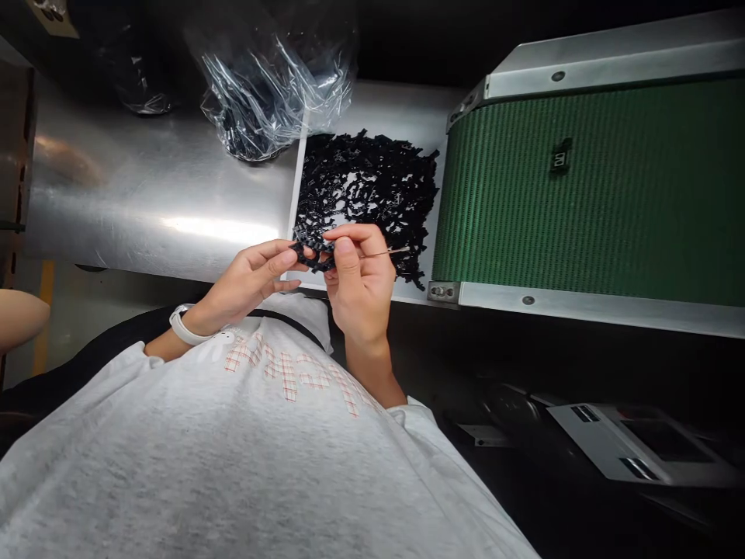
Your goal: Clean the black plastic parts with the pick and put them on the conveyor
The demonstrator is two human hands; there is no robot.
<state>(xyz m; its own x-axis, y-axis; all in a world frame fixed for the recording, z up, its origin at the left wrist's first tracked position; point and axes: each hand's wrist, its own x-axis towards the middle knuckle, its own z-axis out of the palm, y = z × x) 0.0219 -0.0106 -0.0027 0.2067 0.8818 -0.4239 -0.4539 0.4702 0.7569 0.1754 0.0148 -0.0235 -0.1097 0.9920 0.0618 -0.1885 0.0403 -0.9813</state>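
My left hand (256,273) pinches a small black plastic part (310,255) at the near edge of the white sheet (381,109). My right hand (359,279) is closed around a thin metal pin or needle-like tool (387,251), whose tip points right, and its fingertips also touch the black part. Just beyond both hands lies a heap of several small black plastic parts (366,190) on the white sheet. A white watch (187,326) sits on my left wrist.
A clear plastic bag (273,85) with more black parts rests on the steel table (151,194) behind the heap. A green conveyor belt (587,190) in a metal frame runs on the right. Another person's arm (20,317) shows at the far left.
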